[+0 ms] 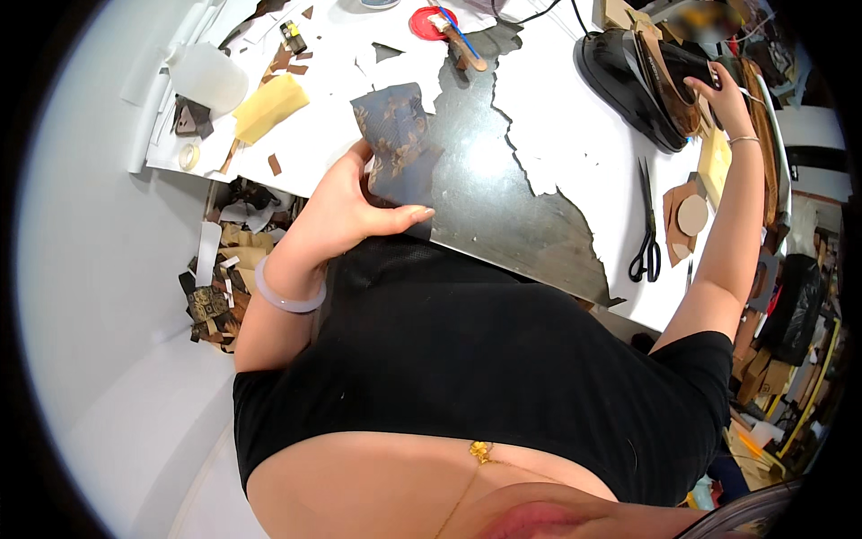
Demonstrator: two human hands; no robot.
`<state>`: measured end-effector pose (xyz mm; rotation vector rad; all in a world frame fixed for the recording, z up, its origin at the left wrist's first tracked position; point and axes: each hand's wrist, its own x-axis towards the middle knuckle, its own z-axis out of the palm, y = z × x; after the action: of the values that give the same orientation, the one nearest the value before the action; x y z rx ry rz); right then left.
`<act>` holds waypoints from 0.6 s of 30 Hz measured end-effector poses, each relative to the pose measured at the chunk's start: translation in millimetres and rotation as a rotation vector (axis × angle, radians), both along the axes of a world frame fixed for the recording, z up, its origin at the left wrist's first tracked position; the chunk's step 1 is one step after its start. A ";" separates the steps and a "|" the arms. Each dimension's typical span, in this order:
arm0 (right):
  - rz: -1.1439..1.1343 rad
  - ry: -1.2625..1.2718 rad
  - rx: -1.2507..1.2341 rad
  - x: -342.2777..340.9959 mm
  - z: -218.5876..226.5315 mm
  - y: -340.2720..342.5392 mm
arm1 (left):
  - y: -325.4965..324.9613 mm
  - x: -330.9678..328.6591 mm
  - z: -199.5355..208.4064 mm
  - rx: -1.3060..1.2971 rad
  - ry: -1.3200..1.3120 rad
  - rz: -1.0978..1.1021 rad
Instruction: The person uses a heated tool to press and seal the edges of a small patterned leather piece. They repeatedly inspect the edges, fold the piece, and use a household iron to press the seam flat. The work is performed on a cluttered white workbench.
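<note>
My left hand (pixel 346 205) is curved around the near left side of a blue-grey fabric piece (pixel 395 135) with a brown floral pattern. The thumb stretches along its near edge, and the other fingers are partly hidden behind it. Beneath lies a dark, shiny sheet of leather-like material (pixel 494 180) with a ragged edge. At the far right, my right hand (pixel 723 94) has its thumb and a finger around a black part beside a glossy black object (pixel 624 85) shaped like a clothes iron. The rest of those fingers are hidden.
Black scissors (pixel 646 225) and brown scraps with a round beige disc (pixel 691 216) lie on the right. A red lid (pixel 433 23) with a brush is at the back. To the left are a white jug (pixel 206 79), yellow piece (pixel 271 108) and tape roll (pixel 189 157); a scrap heap (pixel 233 287) lies below.
</note>
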<state>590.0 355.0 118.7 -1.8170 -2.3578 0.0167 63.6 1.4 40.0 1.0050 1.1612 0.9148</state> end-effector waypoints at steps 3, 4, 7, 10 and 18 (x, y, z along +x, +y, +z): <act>0.147 0.088 0.127 8.7 -6.6 11.8 | 0.5 11.0 3.2 0.044 0.014 0.065; 0.187 0.125 0.163 4.0 -3.1 13.1 | 1.0 15.0 4.6 0.097 0.044 0.106; 0.235 0.393 0.188 -26.8 32.4 -20.8 | 4.3 19.1 -8.8 0.219 0.180 0.168; 0.299 0.392 0.210 -60.4 72.2 -91.2 | 9.0 27.1 -13.8 0.295 0.308 0.198; 0.652 0.339 -0.048 -160.6 69.2 -238.9 | 15.9 54.5 -8.0 0.378 0.508 0.290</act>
<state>429.3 116.1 187.9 -0.8897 -2.5740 0.4229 118.2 17.4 32.1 1.4563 1.6259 1.1761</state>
